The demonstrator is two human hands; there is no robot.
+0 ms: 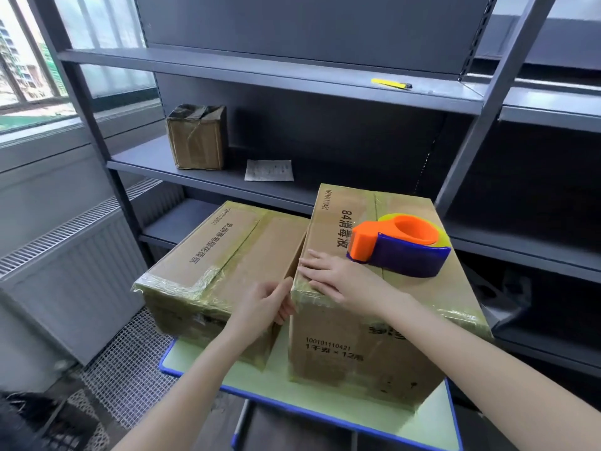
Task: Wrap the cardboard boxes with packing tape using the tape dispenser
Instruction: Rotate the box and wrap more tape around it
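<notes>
Two bare forearms reach in over the green, blue-rimmed table [448,428], where both cartons stand side by side and touching; the lower box [227,265] lies to the left, the taller box [364,336] to the right, each already banded with glossy yellowish tape [461,317]. The right hand [328,276] lies flat on the taller box's top at its near left corner, fingers straight and spread, holding nothing; the left hand [271,304] sits in the gap between the cartons, thumb along the taller box's upright corner edge, fingers bent behind it; whether it pinches a loose tape end or merely presses I cannot tell. The tape dispenser [400,244] rests unheld on the taller box's top, just beside the right hand. The step looks like smoothing tape down around that corner; done well, it wants firm strokes from the top face over the edge and down the side, so no bubbles or lifted flaps remain; the left hand should brace the carton so it does not skid on the table; watch the dispenser, which a shove could tip off. A small box [198,136] sits well apart on the shelf [208,180] behind.
</notes>
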